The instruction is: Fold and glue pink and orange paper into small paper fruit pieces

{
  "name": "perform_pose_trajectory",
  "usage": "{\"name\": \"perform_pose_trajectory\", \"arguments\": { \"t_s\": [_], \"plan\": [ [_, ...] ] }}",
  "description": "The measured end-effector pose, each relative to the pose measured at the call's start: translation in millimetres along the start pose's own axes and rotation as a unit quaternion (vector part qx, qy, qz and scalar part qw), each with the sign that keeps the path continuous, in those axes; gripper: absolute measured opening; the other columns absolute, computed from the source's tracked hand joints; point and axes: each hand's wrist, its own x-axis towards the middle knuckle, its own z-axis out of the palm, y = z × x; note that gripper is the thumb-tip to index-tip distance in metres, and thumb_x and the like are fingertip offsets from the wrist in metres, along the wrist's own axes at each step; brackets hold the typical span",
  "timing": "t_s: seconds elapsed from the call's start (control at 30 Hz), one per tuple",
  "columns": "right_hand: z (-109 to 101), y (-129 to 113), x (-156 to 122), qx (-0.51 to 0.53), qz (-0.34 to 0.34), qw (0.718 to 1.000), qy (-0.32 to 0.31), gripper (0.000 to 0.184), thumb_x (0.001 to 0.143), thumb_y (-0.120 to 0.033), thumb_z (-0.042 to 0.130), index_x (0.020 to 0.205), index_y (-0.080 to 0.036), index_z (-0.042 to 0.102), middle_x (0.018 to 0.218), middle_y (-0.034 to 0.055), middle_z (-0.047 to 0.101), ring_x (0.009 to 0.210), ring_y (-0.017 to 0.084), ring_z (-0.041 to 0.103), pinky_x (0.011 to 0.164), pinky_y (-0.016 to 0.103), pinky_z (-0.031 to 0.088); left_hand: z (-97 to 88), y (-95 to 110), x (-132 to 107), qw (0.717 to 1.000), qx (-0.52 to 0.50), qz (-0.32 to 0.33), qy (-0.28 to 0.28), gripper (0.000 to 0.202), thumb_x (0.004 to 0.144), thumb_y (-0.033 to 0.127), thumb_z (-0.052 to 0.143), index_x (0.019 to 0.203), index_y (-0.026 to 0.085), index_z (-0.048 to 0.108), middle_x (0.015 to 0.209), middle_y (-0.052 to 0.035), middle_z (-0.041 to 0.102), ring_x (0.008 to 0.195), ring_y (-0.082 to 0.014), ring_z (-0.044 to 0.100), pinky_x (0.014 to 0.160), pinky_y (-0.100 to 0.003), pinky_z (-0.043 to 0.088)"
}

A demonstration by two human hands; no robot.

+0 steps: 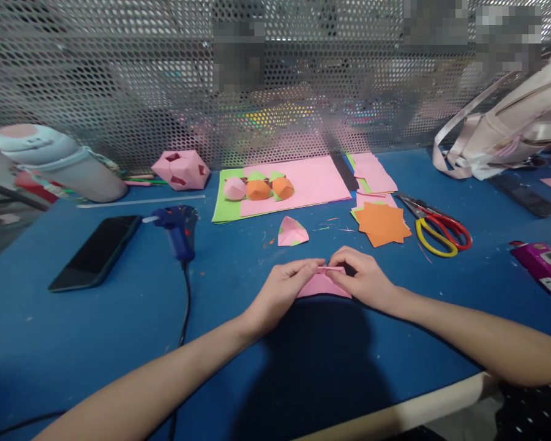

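Midway across the blue table (229, 275), holding pink paper (326, 285) between left hand (283, 286) and right hand (363, 277), both narrow in grip. Pinching its left end under the left thumb; gripping its far edge toward the right with the right thumb and curled fingers. Showing a thin folded strip along that far edge, close under the fingertips, with the nearer part spread bare toward the body. Impossible to tell whether touching the table all along. Just beyond the hands, apart from both, a folded pink piece (292, 233). Farther back, three paper domes (259, 189) in a row on stacked sheets (316, 177). Beyond right hand, orange paper (382, 223), with scissors (436, 229) just beside. Well left of left hand, a glue gun (177, 233).
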Motion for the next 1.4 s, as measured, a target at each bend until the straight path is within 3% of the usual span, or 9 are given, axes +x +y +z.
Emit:
{"name": "perform_pose_trajectory", "arguments": {
  "t_s": [0.23, 0.73, 1.17, 1.4],
  "plan": [
    [0, -1, -1, -0.001, 0.006, 1.000, -0.002, 0.002, 0.085, -0.016, 0.058, 0.085, -0.018, 0.060, 0.081, 0.0019, 0.059, 0.074, 0.013, 0.054, 0.067, 0.026, 0.043, 0.6, 0, 0, 1.000, 0.017, 0.006, 0.013, 0.031, 0.083, 0.042, 0.057, 0.100, 0.020, 0.071, 0.109, -0.0039, 0.070, 0.104, -0.0221, 0.059, 0.096, -0.031, 0.041],
    [-1, -1, 0, 0.017, 0.020, 0.999, -0.018, 0.002, 0.083, -0.016, 0.059, 0.082, -0.018, 0.060, 0.080, 0.0007, 0.059, 0.073, 0.011, 0.054, 0.067, 0.024, 0.042, -1.1, 5, 1, 1.000, 0.018, -0.007, -0.022, 0.029, 0.082, 0.038, 0.058, 0.098, 0.017, 0.072, 0.106, -0.0053, 0.071, 0.102, -0.0228, 0.061, 0.092, -0.031, 0.043],
    [-6, -12, 5, 0.076, 0.145, 0.986, -0.043, 0.003, 0.076, -0.015, 0.060, 0.075, -0.017, 0.059, 0.067, -0.0043, 0.054, 0.060, 0.008, 0.046, 0.055, 0.020, 0.036, -5.2, 10, 2, 0.992, 0.111, 0.030, -0.056, 0.028, 0.084, 0.035, 0.056, 0.102, 0.020, 0.072, 0.097, -0.0011, 0.074, 0.091, -0.0186, 0.064, 0.081, -0.023, 0.046],
    [-7, -18, 7, 0.072, 0.147, 0.985, -0.052, 0.004, 0.074, -0.013, 0.060, 0.072, -0.016, 0.059, 0.066, -0.0038, 0.055, 0.061, 0.008, 0.047, 0.056, 0.020, 0.037, -3.5, 9, 1, 0.989, 0.140, 0.040, -0.039, 0.021, 0.080, 0.033, 0.060, 0.090, 0.019, 0.073, 0.087, -0.0005, 0.073, 0.082, -0.0163, 0.064, 0.074, -0.021, 0.046]
  ]
}}
